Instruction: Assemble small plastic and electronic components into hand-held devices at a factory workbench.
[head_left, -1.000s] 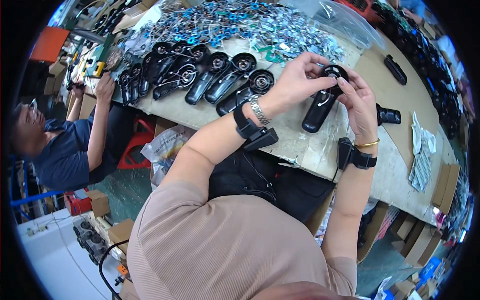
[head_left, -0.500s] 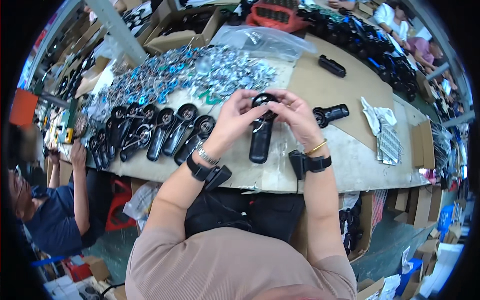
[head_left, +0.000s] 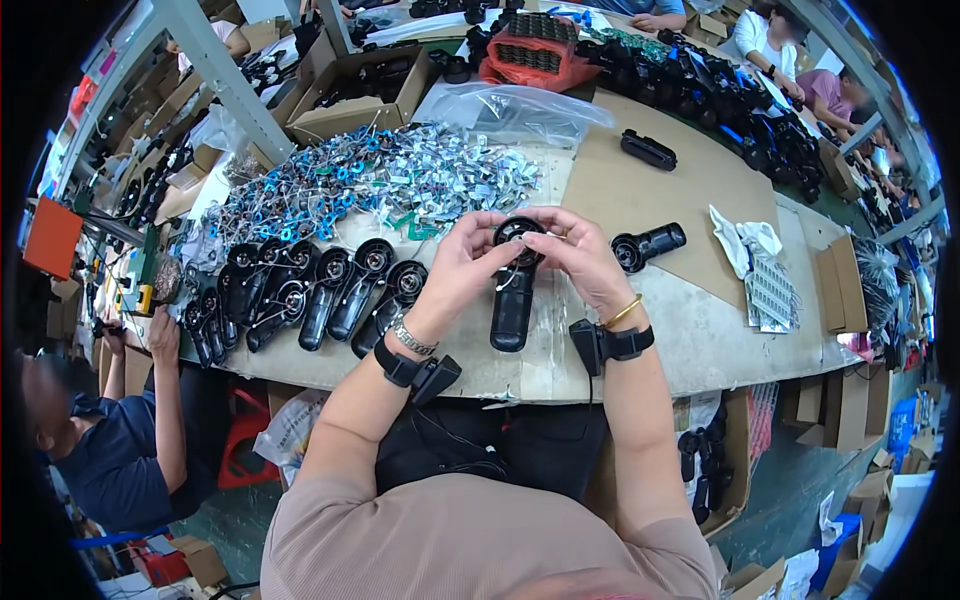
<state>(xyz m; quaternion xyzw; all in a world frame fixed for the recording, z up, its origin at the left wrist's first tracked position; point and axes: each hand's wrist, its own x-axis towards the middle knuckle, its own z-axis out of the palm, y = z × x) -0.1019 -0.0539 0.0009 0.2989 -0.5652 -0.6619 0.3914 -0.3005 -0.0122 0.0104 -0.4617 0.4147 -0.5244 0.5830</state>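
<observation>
Between my hands, at the middle of the table, is a black plastic housing [head_left: 512, 312] with a round head and a straight handle pointing toward me. My left hand [head_left: 470, 255] grips the round head from the left. On its other side my right hand [head_left: 575, 258] holds the rim, and both thumbs press together inside the head, where a thin light wire shows. What lies under the thumbs is hidden. Left of my hands, several similar housings [head_left: 325, 290] with wires lie in a row. Another housing [head_left: 648, 246] lies to the right.
Behind the row spreads a heap of small wired parts [head_left: 370, 180]. A clear plastic bag [head_left: 510, 115], a cardboard box [head_left: 360, 90] and a black case [head_left: 648, 150] lie farther back. At the right are a white cloth glove [head_left: 745, 240] and a silvery sheet [head_left: 772, 298]. A co-worker [head_left: 120, 450] sits at left.
The whole view has shifted, so the table things sit lower in the picture. Both hands still hold the housing, with the thumbs at its round head.
</observation>
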